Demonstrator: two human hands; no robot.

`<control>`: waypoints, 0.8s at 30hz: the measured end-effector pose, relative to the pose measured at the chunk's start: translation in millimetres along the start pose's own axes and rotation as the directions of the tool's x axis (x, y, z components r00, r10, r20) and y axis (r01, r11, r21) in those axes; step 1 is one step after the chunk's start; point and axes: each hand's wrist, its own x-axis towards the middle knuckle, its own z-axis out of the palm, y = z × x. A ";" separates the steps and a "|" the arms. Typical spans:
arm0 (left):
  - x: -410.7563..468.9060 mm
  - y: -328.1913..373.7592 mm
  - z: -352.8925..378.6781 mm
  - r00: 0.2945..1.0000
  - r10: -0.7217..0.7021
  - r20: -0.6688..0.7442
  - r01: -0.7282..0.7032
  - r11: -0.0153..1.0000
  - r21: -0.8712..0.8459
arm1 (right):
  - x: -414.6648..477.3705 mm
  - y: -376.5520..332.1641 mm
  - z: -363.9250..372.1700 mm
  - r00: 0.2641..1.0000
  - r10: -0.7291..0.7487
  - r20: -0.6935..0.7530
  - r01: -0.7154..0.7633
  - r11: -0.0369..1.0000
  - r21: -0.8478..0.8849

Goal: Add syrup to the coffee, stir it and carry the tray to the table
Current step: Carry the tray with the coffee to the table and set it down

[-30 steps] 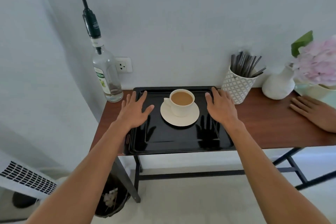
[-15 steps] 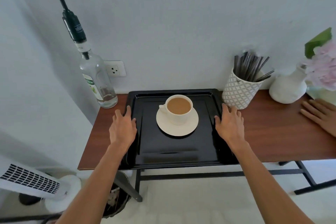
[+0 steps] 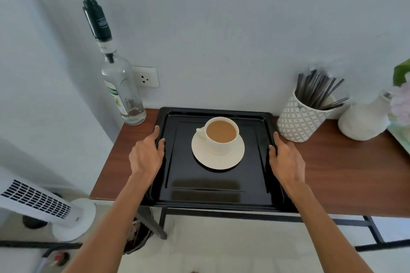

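Note:
A black tray [image 3: 213, 193] lies on a narrow brown table [image 3: 346, 175] against the wall. On it stands a white cup [image 3: 220, 135] of milky coffee on a white saucer [image 3: 218, 159]. My left hand [image 3: 146, 155] grips the tray's left rim, thumb over the edge. My right hand [image 3: 286, 157] grips the right rim the same way. A clear syrup bottle [image 3: 123, 91] with a tall black pump stands at the table's back left corner, apart from both hands.
A patterned white holder [image 3: 299, 122] full of dark stirrers stands just right of the tray. Further right are a white vase [image 3: 363, 119] and pink flowers [image 3: 401, 102]. A white tower fan [image 3: 37, 204] and a bin [image 3: 139, 235] sit on the floor at left.
Both hands moved from above the tray out to its side rims and closed on them. The view came closer to the table. The other person's hand at right is out of view.

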 end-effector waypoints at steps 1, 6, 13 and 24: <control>-0.7 0.2 -0.4 1.000 -0.001 -0.002 0.001 1.000 -0.013 | 0.8 0.3 -0.1 1.000 -0.001 0.003 0.001 1.000 0.007; -6.8 0.3 -0.3 0.999 -0.006 -0.036 0.004 0.999 -0.047 | 1.0 2.2 -1.0 1.000 -0.005 0.009 0.005 1.000 0.026; -21.0 -1.1 -4.9 0.997 -0.041 -0.061 0.036 0.995 -0.089 | -0.5 3.4 -7.4 0.998 -0.057 0.025 0.055 0.996 0.076; -60.9 -14.7 -26.6 0.981 -0.142 -0.134 0.116 0.976 -0.182 | -6.7 -6.7 -26.2 0.985 -0.173 0.004 0.171 0.979 0.114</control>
